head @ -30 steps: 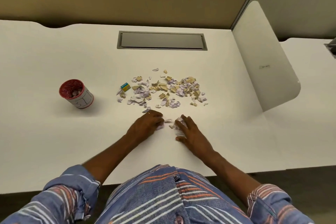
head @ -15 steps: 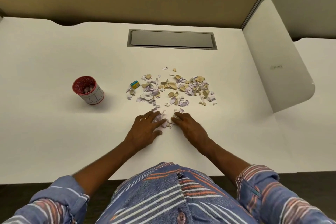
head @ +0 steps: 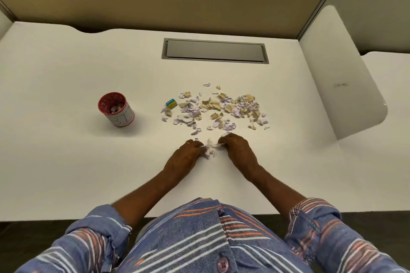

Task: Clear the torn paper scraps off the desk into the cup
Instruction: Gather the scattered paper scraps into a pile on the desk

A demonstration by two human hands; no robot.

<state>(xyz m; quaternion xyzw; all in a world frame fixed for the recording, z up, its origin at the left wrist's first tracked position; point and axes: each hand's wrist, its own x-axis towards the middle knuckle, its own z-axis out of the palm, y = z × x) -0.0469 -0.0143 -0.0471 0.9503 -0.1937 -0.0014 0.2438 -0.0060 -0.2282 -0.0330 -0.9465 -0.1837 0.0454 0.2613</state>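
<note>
Hands first: your left hand (head: 185,157) and right hand (head: 236,150) rest knuckles-up on the desk (head: 66,162) nearest you, and over the last second they have drawn together from flatter, more spread poses until the fingers curl in toward each other, with a small clump of scraps (head: 210,146) pinched between the two sets of fingertips. Each hand looks loosely closed around that clump rather than clamped, and how much paper sits under the palms you cannot tell from here. That reads as a handful gathered and nearly ready to lift, so the sweep-in seems to be ending. Just beyond your fingertips a few stray bits lie loose, and past those the main scatter of torn paper (head: 217,108) is spread as it was, lilac and tan pieces, with a small yellow and blue box (head: 171,103) at its left edge. The red-rimmed cup (head: 116,109) stands upright well off to the left of the pile, some pieces already inside it. Most of the job is likely still ahead, and the carry across to the cup could shed scraps
</note>
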